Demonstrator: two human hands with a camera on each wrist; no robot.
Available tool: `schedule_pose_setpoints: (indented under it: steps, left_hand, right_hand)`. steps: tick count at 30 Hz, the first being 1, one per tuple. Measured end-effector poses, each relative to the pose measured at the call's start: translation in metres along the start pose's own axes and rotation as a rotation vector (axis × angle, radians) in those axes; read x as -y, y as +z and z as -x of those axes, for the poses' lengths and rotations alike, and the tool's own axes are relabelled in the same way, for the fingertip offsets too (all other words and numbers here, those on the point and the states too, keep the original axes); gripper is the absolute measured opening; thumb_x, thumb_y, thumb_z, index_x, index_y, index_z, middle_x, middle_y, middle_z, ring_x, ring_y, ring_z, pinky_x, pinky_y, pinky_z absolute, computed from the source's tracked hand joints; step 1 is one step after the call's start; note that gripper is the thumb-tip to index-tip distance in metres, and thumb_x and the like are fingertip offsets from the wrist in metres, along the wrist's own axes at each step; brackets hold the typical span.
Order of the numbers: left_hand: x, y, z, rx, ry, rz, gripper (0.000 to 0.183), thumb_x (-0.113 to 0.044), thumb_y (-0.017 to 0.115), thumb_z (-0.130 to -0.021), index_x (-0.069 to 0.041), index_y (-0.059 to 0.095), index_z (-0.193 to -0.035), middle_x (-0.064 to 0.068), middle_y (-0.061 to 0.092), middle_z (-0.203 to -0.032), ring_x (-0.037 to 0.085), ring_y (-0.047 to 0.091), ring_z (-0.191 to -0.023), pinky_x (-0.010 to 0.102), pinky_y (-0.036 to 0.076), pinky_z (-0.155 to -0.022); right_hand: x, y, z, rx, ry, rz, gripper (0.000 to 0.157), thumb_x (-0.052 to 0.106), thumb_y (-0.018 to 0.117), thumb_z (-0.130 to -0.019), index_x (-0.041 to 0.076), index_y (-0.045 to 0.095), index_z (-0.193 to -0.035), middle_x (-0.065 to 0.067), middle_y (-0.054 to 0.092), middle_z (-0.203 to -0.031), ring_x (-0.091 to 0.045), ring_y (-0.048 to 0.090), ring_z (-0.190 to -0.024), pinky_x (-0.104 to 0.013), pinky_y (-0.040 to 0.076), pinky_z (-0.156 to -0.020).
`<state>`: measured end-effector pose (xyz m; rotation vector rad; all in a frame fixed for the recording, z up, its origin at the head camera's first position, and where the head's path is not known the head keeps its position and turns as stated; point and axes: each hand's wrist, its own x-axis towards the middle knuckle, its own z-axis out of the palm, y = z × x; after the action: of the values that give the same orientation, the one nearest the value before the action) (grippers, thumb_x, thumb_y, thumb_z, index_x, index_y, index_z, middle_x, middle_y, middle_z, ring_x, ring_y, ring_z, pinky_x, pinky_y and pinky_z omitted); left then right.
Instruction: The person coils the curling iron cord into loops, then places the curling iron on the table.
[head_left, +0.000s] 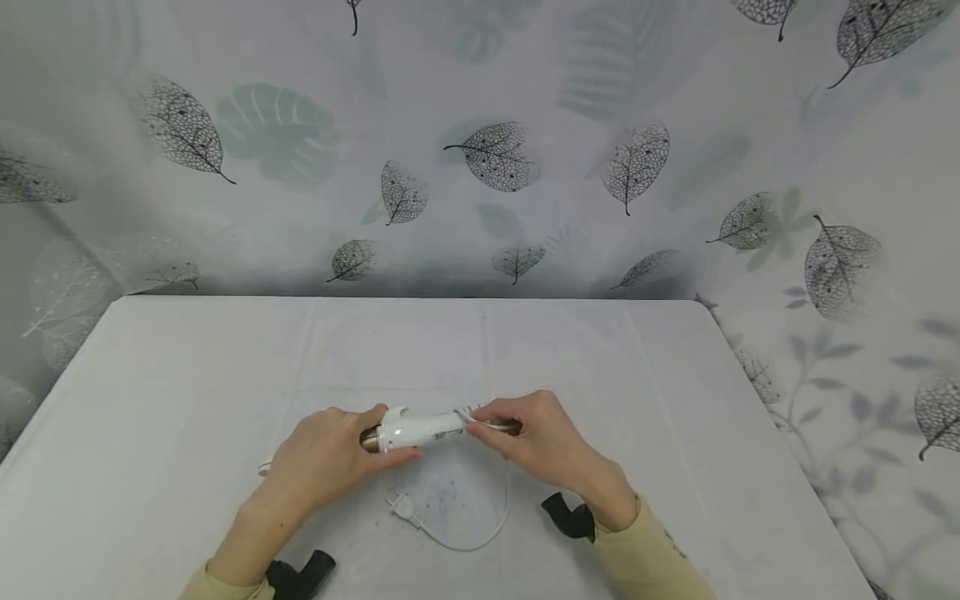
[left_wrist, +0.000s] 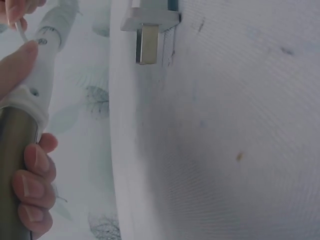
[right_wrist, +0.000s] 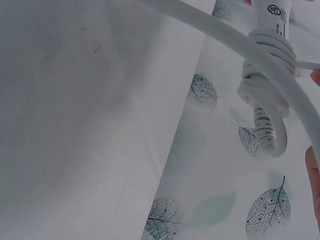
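Observation:
A curling iron [head_left: 423, 429] with a glossy white handle and a bronze-coloured barrel [left_wrist: 15, 170] lies across both hands above the table. My left hand [head_left: 322, 458] grips the barrel, its fingers [left_wrist: 35, 190] curled round the metal and its thumb along the white part. At the handle's far end my right hand [head_left: 547, 442] pinches the white power cord [head_left: 495, 425]. Several turns of cord [right_wrist: 272, 52] are wound round that end in the right wrist view. From there the cord loops down to its two-pronged plug [head_left: 406, 507] on the table.
The white-covered table [head_left: 225, 358] ends at a back edge against a leaf-patterned backdrop [head_left: 465, 217]. Black wrist-worn pieces stick out by the left wrist [head_left: 300, 575] and the right wrist [head_left: 570, 517]. Small dark marks dot the cloth near the plug.

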<state>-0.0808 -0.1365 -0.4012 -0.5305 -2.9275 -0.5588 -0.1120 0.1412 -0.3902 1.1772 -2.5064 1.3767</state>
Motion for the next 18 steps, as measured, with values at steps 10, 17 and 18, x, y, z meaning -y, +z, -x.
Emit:
schedule_pose_setpoints:
  steps: [10,17,18]
  left_hand:
    - [0.0001,-0.0002,-0.0015,-0.089,-0.016,-0.047,0.049,-0.058,0.079,-0.076,-0.013,0.064,-0.090,-0.008,0.026,-0.057,0.006,0.028,-0.050,0.022,0.020,-0.045]
    - [0.0004,0.0015,-0.0019,-0.111,-0.036,-0.053,0.057,-0.057,0.081,-0.074,-0.008,0.071,-0.102,-0.007,0.028,-0.057,0.007,0.028,-0.049,0.023,0.021,-0.045]
    - [0.0002,0.0018,-0.0020,-0.116,-0.039,-0.053,0.057,-0.057,0.082,-0.074,-0.008,0.071,-0.101,-0.007,0.029,-0.056,0.007,0.029,-0.049,0.023,0.021,-0.045]
  right_hand:
    - [0.0018,0.0027,0.0011,-0.031,0.103,-0.008,0.012,0.005,0.064,-0.097,0.007,0.073,-0.104,0.006,0.065,-0.070,0.001,0.051,-0.059,-0.020,0.043,-0.051]
    - [0.0020,0.0053,-0.0004,-0.058,0.105,0.021,0.009,0.006,0.065,-0.096,0.009,0.073,-0.100,0.007,0.066,-0.071,0.000,0.051,-0.060,-0.020,0.043,-0.053]
    - [0.0021,0.0055,-0.0005,-0.058,0.101,0.024,0.009,0.006,0.066,-0.096,0.009,0.073,-0.100,0.007,0.066,-0.071,0.000,0.051,-0.060,-0.021,0.043,-0.053]
